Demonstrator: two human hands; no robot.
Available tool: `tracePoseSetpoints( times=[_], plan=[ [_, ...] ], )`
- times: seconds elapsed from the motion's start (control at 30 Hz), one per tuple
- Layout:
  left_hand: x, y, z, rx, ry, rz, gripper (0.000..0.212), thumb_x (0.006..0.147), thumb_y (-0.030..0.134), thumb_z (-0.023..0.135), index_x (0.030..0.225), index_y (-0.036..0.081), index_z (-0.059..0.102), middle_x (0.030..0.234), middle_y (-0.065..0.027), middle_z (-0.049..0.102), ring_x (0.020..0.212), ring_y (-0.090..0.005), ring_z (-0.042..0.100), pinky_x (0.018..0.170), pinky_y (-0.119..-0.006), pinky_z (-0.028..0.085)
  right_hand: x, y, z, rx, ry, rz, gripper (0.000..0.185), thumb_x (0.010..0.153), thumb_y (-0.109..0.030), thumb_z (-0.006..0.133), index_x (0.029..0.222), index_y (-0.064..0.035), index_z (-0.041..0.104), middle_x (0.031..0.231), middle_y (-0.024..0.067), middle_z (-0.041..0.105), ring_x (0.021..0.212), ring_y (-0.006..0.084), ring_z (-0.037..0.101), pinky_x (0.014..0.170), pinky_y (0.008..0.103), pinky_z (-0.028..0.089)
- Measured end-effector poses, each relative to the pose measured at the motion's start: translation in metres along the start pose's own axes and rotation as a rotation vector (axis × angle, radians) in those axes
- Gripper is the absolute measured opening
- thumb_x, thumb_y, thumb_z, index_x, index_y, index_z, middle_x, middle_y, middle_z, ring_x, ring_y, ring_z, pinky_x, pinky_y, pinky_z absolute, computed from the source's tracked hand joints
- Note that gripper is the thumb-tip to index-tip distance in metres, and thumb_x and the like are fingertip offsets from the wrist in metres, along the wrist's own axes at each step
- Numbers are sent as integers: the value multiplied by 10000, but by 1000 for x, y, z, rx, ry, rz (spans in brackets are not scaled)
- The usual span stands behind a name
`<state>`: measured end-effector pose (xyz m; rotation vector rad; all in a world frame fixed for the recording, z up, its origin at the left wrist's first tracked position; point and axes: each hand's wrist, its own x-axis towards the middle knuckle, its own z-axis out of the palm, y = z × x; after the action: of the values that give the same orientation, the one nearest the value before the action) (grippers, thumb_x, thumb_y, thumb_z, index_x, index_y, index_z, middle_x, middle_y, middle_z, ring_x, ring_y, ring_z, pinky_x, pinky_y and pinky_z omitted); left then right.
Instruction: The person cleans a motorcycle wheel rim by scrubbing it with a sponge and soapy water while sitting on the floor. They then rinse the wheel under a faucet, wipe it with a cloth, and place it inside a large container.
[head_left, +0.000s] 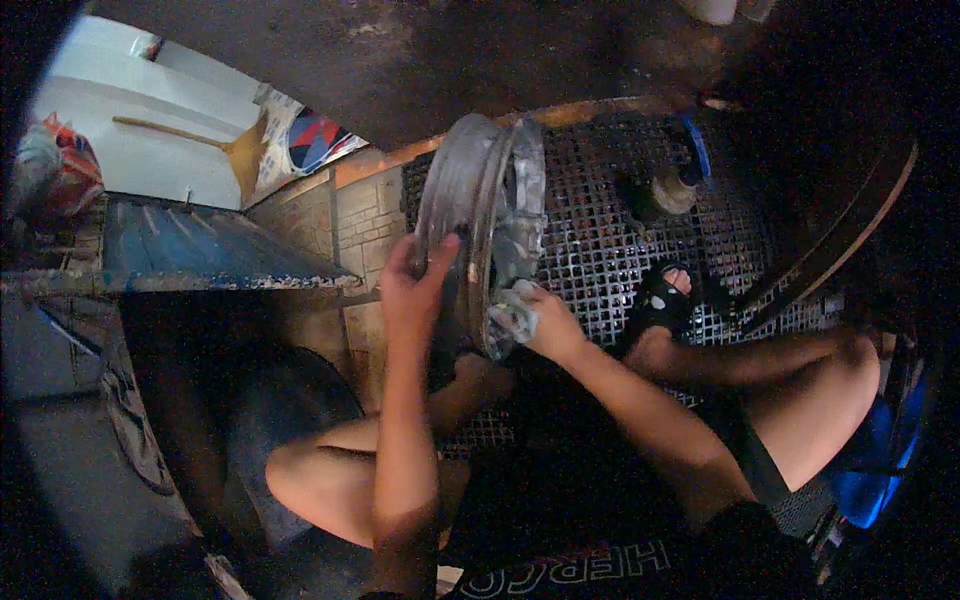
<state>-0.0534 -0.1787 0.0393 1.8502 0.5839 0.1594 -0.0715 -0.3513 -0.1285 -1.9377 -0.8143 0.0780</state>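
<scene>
A metal wheel rim without a tyre stands upright on edge before me, its outer barrel facing left and its spoked side facing right. My left hand grips the barrel from the left, thumb and fingers spread over the metal. At the lower right of the rim, my right hand presses a pale, wet-looking wad against the inner face. Whether the wad is a cloth or a pad cannot be told. The rim's lower edge sits close to my legs, and its contact with the floor is hidden.
A dark grid mat covers the floor, with a sandalled foot on it. A brush-like object with a blue part lies farther off. A curved hoop is at right, a blue ledge at left, a blue container at lower right.
</scene>
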Motion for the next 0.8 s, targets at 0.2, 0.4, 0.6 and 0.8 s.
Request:
tracePoseSetpoints(
  times=[0.2, 0.4, 0.6, 0.8],
  plan=[
    [5, -5, -1, -67, -132, 46, 472, 912, 292, 734, 1191, -69, 612, 1034, -105, 713, 892, -139, 650, 806, -272, 501, 4, -4, -22, -50, -225, 524, 237, 924, -336, 692, 917, -100, 703, 732, 128, 692, 652, 313, 675, 728, 391, 556],
    [-2, -26, 3, 200, 33, 142, 514, 914, 257, 722, 1240, -100, 551, 1058, -126, 700, 877, -140, 635, 826, -283, 499, 48, -2, -58, 452, 98, 566, 235, 866, -167, 758, 984, 13, 663, 856, 48, 697, 772, 120, 627, 715, 289, 510],
    [-5, -22, -1, -116, -74, 190, 484, 885, 204, 742, 1204, -106, 549, 1078, -119, 689, 939, -172, 637, 842, -309, 505, 47, -21, -53, 937, -135, 604, 333, 847, -32, 681, 1165, 44, 619, 1023, 83, 697, 846, 168, 651, 768, 312, 532],
    [-1, -12, 15, -13, 16, 150, 459, 900, 314, 721, 1127, -67, 601, 929, -224, 716, 900, -298, 711, 790, -377, 532, 55, -40, -36, 1637, 158, 875, 493, 895, 2, 588, 1364, 29, 439, 981, 123, 668, 871, 190, 656, 766, 310, 562]
  ],
)
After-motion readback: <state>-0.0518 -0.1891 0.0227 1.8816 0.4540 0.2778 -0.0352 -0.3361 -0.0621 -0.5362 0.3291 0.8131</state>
